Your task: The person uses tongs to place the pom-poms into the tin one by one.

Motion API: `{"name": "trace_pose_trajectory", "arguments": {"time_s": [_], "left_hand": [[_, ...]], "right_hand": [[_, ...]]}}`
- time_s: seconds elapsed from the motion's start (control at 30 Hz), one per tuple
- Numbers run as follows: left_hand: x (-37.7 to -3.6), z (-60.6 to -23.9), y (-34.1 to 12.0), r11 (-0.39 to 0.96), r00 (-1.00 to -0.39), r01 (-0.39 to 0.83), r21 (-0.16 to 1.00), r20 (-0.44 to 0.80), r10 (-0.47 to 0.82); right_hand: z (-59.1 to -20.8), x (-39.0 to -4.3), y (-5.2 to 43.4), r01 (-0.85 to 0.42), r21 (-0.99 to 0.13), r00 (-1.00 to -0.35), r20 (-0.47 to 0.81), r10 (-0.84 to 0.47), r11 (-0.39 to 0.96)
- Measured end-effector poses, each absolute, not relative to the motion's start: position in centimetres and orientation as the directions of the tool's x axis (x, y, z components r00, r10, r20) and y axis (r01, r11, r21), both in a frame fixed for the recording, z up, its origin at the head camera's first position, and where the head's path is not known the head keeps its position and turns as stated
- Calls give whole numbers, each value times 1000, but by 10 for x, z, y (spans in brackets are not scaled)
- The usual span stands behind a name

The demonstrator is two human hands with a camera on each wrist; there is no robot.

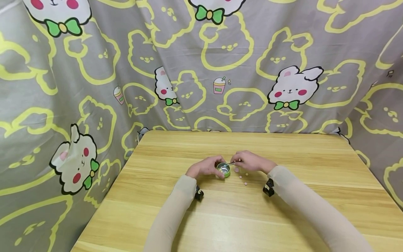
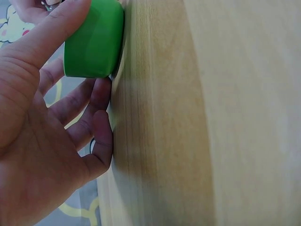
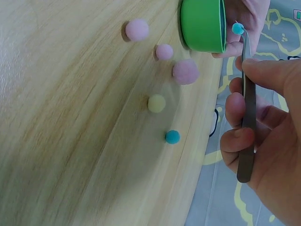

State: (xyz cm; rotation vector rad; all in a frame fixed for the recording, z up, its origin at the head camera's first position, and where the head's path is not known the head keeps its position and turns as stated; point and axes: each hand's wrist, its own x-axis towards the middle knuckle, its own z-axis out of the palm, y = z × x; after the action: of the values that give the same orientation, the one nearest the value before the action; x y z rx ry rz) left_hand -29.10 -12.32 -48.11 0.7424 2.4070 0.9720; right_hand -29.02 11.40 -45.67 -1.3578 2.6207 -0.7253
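Right fingers (image 3: 234, 109) pinch tweezers (image 3: 248, 117) gripping a blue ball (image 3: 238, 28), likely light and squashy, best nipped mid-body, while left fingers (image 2: 75, 101) hold a green cup (image 2: 94, 40).

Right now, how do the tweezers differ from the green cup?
Shape: the tweezers are long and slim, while the green cup is round and wide-mouthed.
Colour: the tweezers look dark along the handle; the cup is bright green outside.
Pose: the tweezers are held off the table by the right hand, whereas the cup stands upright on it, gripped by the left hand.
Shared: both are being held.
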Motion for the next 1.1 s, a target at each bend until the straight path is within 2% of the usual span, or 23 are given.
{"name": "trace_pose_trajectory", "arguments": {"time_s": [0.27, 0.57, 1.1], "left_hand": [[-290, -481, -122, 611, -761, 321, 724, -187, 621], [-290, -480, -123, 609, -761, 319, 726, -187, 621], [-289, -480, -123, 597, -759, 308, 741, -187, 624]], "right_hand": [[-461, -293, 113, -731, -470, -603, 106, -791, 495], [-459, -293, 112, -685, -492, -644, 65, -762, 537], [-453, -290, 127, -685, -493, -658, 103, -746, 536]]}}
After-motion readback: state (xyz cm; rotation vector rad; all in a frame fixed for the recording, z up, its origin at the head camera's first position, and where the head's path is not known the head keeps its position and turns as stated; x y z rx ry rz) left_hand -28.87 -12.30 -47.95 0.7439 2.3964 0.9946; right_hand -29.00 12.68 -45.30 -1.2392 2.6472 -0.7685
